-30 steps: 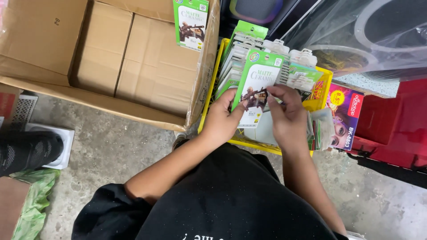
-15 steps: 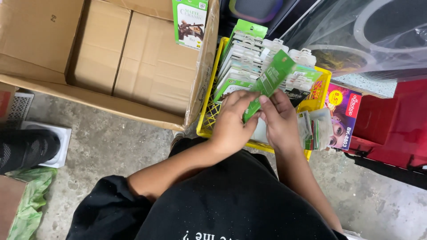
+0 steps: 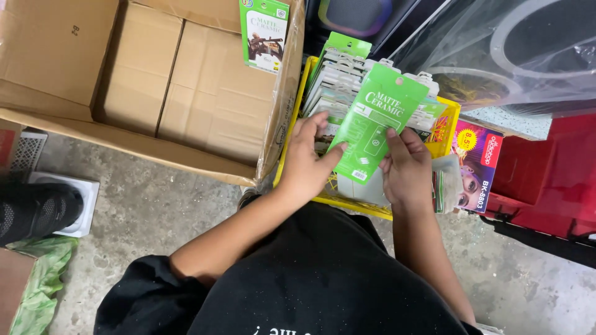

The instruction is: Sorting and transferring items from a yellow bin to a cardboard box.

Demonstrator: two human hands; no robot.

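A flat green retail packet (image 3: 375, 124) is held between my two hands, its green back face turned up. My left hand (image 3: 308, 156) pinches its lower left edge and my right hand (image 3: 406, 167) grips its right side. Below the packet sits a yellow plastic basket (image 3: 448, 124) filled with several similar white and green packets (image 3: 338, 80) standing on edge. One more such packet (image 3: 264, 32) leans inside the big open cardboard box (image 3: 143, 80) on the left.
A red plastic crate (image 3: 549, 180) stands at the right, with a colourful printed box (image 3: 475, 164) beside the basket. Clear plastic sheeting (image 3: 496, 49) covers things at the back right. A black shoe (image 3: 34, 211) and green plastic bag (image 3: 40, 279) lie on the concrete floor.
The packet has been turned over in my hands: its white printed front showed a second ago, it passed edge-on, and the green back now faces up.
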